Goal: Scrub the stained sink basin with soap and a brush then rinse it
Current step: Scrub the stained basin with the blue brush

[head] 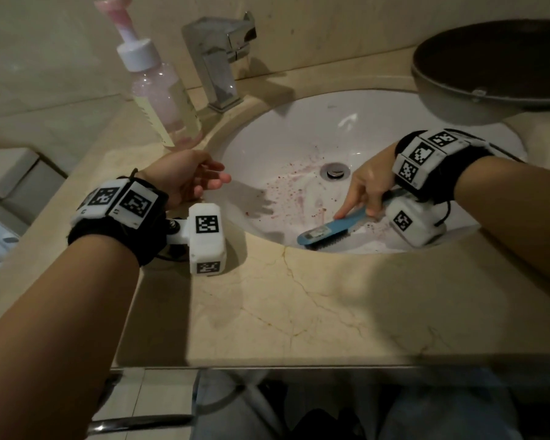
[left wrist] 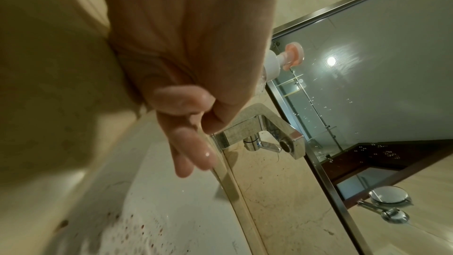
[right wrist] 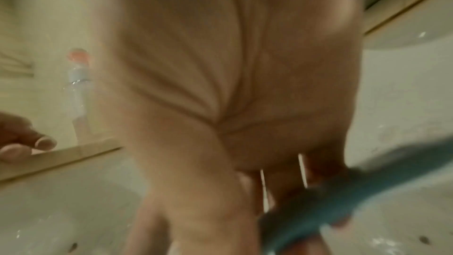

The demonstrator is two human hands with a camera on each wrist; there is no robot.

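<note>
The white sink basin (head: 299, 131) carries reddish-purple stain specks around the drain (head: 334, 170) and down its near slope. My right hand (head: 367, 185) grips a blue scrub brush (head: 327, 230) by its handle, index finger stretched along the back, bristles down on the near wall of the basin. The brush (right wrist: 367, 191) shows blurred in the right wrist view. My left hand (head: 200, 179) hovers open over the basin's left rim, fingers relaxed and holding nothing; its fingers (left wrist: 193, 148) look wet. A clear soap pump bottle (head: 165, 96) with pink liquid stands on the counter behind it.
A chrome faucet (head: 219, 58) stands at the back of the beige marble counter (head: 299, 306). A dark round bowl (head: 496, 61) sits at the back right, overhanging the basin. A mirror (left wrist: 367, 65) rises behind the faucet. A toilet lies at far left.
</note>
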